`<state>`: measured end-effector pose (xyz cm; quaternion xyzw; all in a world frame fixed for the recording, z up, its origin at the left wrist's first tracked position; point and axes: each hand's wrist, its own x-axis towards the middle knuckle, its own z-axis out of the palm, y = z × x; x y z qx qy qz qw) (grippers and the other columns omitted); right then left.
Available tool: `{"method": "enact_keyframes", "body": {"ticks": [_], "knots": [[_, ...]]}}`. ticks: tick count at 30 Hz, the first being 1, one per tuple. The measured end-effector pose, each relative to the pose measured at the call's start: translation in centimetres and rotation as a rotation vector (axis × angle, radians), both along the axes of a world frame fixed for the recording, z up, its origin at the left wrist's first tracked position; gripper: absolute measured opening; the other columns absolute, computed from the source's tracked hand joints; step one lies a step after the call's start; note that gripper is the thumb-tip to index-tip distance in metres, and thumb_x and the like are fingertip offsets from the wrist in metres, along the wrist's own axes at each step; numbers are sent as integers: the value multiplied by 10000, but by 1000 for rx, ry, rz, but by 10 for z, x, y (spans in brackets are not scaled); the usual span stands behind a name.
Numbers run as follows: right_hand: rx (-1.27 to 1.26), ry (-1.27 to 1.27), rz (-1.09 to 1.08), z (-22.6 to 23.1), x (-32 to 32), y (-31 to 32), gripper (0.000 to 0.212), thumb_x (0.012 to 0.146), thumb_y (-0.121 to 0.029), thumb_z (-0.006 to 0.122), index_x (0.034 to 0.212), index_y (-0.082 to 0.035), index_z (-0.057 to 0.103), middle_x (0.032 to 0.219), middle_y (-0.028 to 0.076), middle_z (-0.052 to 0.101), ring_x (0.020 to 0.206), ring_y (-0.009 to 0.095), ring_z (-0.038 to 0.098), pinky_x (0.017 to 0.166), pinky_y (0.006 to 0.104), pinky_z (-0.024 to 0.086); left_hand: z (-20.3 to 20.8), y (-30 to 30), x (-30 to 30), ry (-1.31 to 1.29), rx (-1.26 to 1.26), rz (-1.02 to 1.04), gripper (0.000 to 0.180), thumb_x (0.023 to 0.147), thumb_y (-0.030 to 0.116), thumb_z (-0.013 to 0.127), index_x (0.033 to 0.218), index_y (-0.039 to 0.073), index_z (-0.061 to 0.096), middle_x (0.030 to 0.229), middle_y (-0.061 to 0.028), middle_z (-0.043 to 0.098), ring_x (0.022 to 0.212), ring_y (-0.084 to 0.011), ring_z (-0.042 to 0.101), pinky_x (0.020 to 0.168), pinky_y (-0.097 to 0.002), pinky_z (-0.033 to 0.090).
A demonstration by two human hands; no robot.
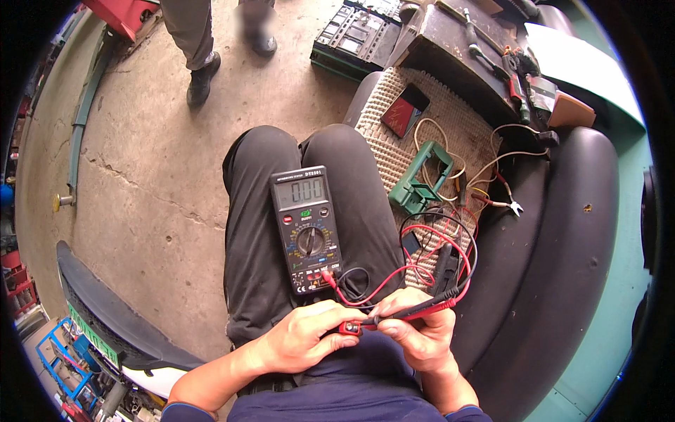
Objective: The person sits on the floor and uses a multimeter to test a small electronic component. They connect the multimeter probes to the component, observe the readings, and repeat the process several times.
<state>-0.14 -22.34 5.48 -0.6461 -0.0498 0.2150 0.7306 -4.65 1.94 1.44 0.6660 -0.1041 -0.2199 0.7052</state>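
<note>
Bare concrete floor [151, 183], cracked in places, spreads out to the left of and beyond the meter [306, 232]. This black meter lies face up on the lap of a seated person, on dark trousers [253, 211], its lit screen [301, 192] at the end farther from the body. A red plug [328, 278] sits in the meter's near end, and a red wire runs from it to the right.

Just below the meter, the left hand [299, 339] pinches a small red piece [349, 328] between thumb and fingers. Below and right of the meter, the right hand [424, 334] is closed around 2 probes, 1 black [424, 308] and 1 red [448, 304]. Fingers hide the join, so I cannot tell whether a probe touches the red piece.

Right of the meter, a beaded mat [450, 116] carries a green plastic frame [425, 179], a phone [406, 111] and tangled wires, including a white forked end [517, 208] near the black padded seat [562, 246]. Up and right of the meter, a dark box [450, 46] bears hand tools, beside a green-edged case [356, 39]. Well beyond the meter, another person's 2 dark shoes [203, 81] stand on the floor.
</note>
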Motion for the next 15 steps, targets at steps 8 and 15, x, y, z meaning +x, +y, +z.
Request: {"method": "enact_keyframes", "body": {"ticks": [8,15], "knots": [[-70,-110,124,-2,6,-2,188,919,58,856,1093,36,792,1051,155,787,964,258,758,878,392,603,-4,-3,-1,-102,-24,-2,457,996,30,829,1429,14,685,1042,-141,741,915,-312,757,847,-422,609],[-16,-58,91,-9,2,-5,178,933,49,839,1098,46,772,1039,163,778,972,271,752,892,402,603,-5,-1,-3,-35,3,-45,438,994,87,853,1397,-12,711,1124,-134,770,983,-301,769,872,-401,621]]}}
